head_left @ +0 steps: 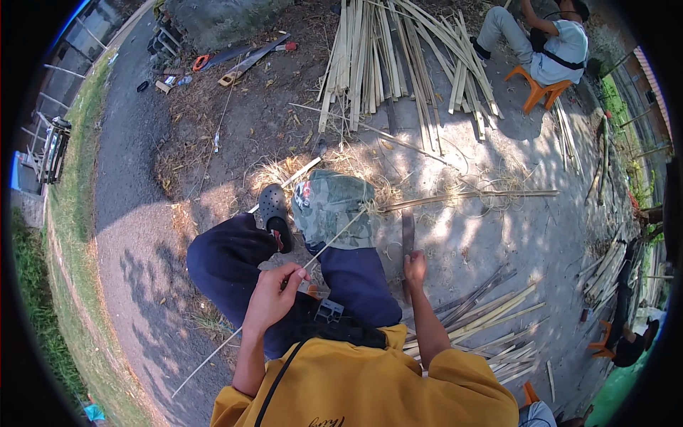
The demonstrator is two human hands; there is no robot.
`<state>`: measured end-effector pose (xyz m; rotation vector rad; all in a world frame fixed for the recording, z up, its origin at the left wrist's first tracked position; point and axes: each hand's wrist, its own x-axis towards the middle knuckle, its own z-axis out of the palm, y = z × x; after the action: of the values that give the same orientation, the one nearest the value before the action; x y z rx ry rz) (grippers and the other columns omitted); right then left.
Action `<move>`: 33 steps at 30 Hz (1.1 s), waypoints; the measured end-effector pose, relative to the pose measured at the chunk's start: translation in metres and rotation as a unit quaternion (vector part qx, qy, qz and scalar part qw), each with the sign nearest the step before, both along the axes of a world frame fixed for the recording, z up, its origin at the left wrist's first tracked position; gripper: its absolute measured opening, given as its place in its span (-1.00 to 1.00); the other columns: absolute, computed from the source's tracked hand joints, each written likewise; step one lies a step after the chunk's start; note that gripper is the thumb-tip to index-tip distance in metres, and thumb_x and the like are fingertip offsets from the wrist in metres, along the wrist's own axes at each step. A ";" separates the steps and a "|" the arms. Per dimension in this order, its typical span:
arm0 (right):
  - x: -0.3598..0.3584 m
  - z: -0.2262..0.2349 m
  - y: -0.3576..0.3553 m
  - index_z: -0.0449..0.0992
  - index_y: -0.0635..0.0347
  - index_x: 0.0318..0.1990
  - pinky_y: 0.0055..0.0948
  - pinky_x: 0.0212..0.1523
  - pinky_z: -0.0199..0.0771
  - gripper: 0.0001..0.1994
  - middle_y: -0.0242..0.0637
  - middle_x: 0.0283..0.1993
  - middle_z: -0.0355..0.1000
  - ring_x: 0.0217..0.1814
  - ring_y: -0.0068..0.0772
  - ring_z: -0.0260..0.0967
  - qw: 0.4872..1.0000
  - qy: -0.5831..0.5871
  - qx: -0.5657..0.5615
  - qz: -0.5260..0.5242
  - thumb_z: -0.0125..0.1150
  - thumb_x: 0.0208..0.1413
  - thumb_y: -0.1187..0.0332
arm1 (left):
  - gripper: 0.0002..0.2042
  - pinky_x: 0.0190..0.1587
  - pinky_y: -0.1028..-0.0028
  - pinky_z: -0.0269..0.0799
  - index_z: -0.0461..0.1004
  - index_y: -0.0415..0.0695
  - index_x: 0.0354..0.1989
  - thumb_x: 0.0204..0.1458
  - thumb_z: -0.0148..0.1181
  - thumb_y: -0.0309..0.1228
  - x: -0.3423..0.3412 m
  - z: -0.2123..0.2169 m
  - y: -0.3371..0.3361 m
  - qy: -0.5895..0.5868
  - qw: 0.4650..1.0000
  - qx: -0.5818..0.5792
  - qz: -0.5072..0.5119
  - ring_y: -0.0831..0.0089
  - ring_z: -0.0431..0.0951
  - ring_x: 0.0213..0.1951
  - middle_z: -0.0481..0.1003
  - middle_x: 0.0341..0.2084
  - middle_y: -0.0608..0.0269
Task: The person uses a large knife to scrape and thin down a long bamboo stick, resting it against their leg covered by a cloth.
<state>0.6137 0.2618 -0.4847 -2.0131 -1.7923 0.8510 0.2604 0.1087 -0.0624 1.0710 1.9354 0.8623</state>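
Head view. My left hand (274, 295), at centre frame, is clenched around a thin bamboo strip (334, 240). The strip runs diagonally from the lower left of the frame, through the hand, up across a camouflage cloth (334, 206) on my knee, to the right of centre. My right hand (414, 269), just right of centre, grips the handle of a long dark blade (408, 231); the blade points up the frame, standing beside the cloth. The blade tip lies near the strip; I cannot tell whether the two touch.

My legs, in dark blue trousers (228, 263), fill the centre. One black clog (274, 210) shows left of the cloth. My yellow shirt (370, 388) fills the lower edge.

A stack of cut strips (491, 313) lies on the ground at lower right, near my right forearm. A larger pile of bamboo slats (384, 57) lies at top centre. Another person (548, 39) sits on an orange stool (542, 91) at upper right. Tools (249, 60) lie on the ground at upper left.
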 end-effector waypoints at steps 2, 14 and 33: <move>-0.054 0.088 0.027 0.48 0.30 0.17 -0.08 0.26 0.44 -0.59 -0.02 0.11 0.50 0.17 0.01 0.49 0.986 0.132 0.089 0.044 0.33 0.18 0.39 | -0.83 -0.48 0.39 0.21 0.65 -0.25 -0.21 0.35 0.18 -0.43 0.001 0.007 -0.002 0.011 1.000 -0.023 0.002 0.49 0.30 -0.61 0.45 -0.63 0.11; -0.155 0.373 0.099 0.63 0.03 0.13 -0.16 0.23 0.42 -0.66 -0.23 0.00 0.58 0.15 -0.14 0.50 0.820 0.251 -0.009 0.514 0.42 0.22 0.26 | -0.85 -0.44 0.29 0.34 0.63 -0.24 -0.22 0.33 0.18 -0.44 0.002 0.039 0.006 0.049 0.998 -0.012 -0.032 0.19 0.44 -0.62 0.49 -0.60 -0.02; -0.127 0.363 0.137 0.66 0.29 -0.20 -0.50 -0.30 0.43 -0.85 -0.29 -0.44 0.56 -0.41 -0.53 0.47 0.916 0.231 0.106 0.311 0.20 0.38 0.44 | -0.88 -0.47 0.30 0.30 0.63 -0.26 -0.25 0.29 0.20 -0.51 -0.018 0.049 -0.015 0.084 0.994 0.057 -0.032 0.18 0.46 -0.61 0.51 -0.59 -0.02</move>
<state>0.4869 0.3991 -0.1218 -0.9806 -2.1222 1.1231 0.2424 0.0934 -0.0137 1.3032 1.9968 0.8805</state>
